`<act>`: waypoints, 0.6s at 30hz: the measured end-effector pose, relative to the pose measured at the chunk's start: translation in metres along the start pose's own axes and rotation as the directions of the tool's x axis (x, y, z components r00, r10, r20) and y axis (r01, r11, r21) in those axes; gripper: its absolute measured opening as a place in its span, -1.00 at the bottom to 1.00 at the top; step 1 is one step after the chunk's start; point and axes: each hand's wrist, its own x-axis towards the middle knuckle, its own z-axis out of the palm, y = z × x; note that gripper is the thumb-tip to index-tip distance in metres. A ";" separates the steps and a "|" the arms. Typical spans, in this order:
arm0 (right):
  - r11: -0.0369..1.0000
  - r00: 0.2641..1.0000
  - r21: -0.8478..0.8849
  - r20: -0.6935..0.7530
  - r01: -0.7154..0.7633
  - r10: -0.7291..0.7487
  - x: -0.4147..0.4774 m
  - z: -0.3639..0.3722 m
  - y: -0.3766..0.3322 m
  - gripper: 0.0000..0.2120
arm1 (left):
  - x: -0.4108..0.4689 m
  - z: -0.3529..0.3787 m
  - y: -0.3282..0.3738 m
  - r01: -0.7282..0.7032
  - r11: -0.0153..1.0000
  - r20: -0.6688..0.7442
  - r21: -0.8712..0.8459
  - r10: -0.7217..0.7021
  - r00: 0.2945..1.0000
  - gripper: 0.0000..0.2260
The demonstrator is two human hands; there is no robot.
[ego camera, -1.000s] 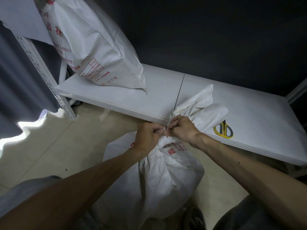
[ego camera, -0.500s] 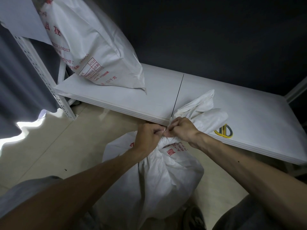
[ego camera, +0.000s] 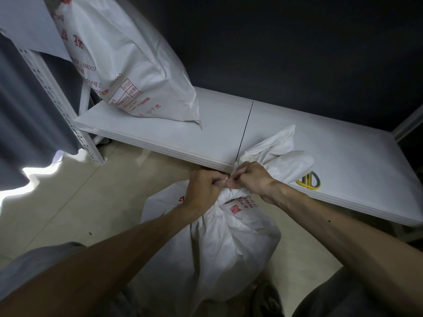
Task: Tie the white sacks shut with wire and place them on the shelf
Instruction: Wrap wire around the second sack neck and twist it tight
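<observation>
A full white sack [ego camera: 229, 243] with red print stands on the floor in front of the shelf [ego camera: 183, 133]. Its gathered neck fans out above my hands over the shelf edge. My left hand [ego camera: 203, 188] and my right hand [ego camera: 251, 179] meet at the neck, fingers pinched on a thin wire [ego camera: 231, 191] wound around it. A second white sack [ego camera: 128, 72] leans upright at the shelf's left end.
Yellow-handled scissors [ego camera: 309, 181] lie on the shelf just right of the sack's neck, partly hidden by it. A perforated white upright [ego camera: 61, 106] stands at the left. A dark wall backs the shelf. A grey curtain hangs at far left.
Both hands stay pinched together at the sack's neck with only small finger movements. The loose top of the sack has shifted slightly and covers more of the scissors.
</observation>
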 end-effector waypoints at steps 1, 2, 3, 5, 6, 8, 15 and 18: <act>1.000 1.000 0.001 0.007 -0.002 0.002 0.000 0.000 0.000 -0.72 | 0.000 0.000 0.000 0.000 1.000 0.000 -0.004 0.000 1.000 -0.91; 1.000 1.000 -0.003 0.014 -0.002 0.002 -0.001 0.000 -0.001 -0.72 | 0.000 0.000 0.000 0.000 1.000 0.003 -0.005 0.000 1.000 -0.90; 1.000 1.000 -0.011 0.016 0.000 0.000 0.000 0.001 -0.001 -0.71 | 0.000 0.001 -0.001 0.000 1.000 0.008 -0.003 0.000 1.000 -0.90; 1.000 1.000 -0.024 0.006 -0.003 0.003 0.001 0.001 0.000 -0.69 | 0.000 0.001 -0.001 -0.002 1.000 0.020 0.003 0.002 1.000 -0.89; 1.000 1.000 -0.016 0.001 -0.007 0.007 0.001 0.001 0.000 -0.69 | 0.000 0.001 -0.001 -0.003 1.000 0.022 0.004 0.003 1.000 -0.89; 1.000 1.000 0.018 0.009 -0.014 0.014 0.001 0.001 0.000 -0.71 | 0.000 0.001 -0.001 -0.009 1.000 0.024 0.003 0.009 1.000 -0.89; 0.999 0.999 0.041 0.027 -0.018 0.017 0.001 0.001 0.003 -0.73 | 0.001 0.003 -0.004 0.004 1.000 0.024 0.023 -0.005 1.000 -0.89; 0.999 1.000 0.029 0.018 -0.022 0.021 0.003 0.001 0.005 -0.71 | 0.001 0.003 -0.004 0.002 1.000 0.035 0.027 -0.003 0.999 -0.90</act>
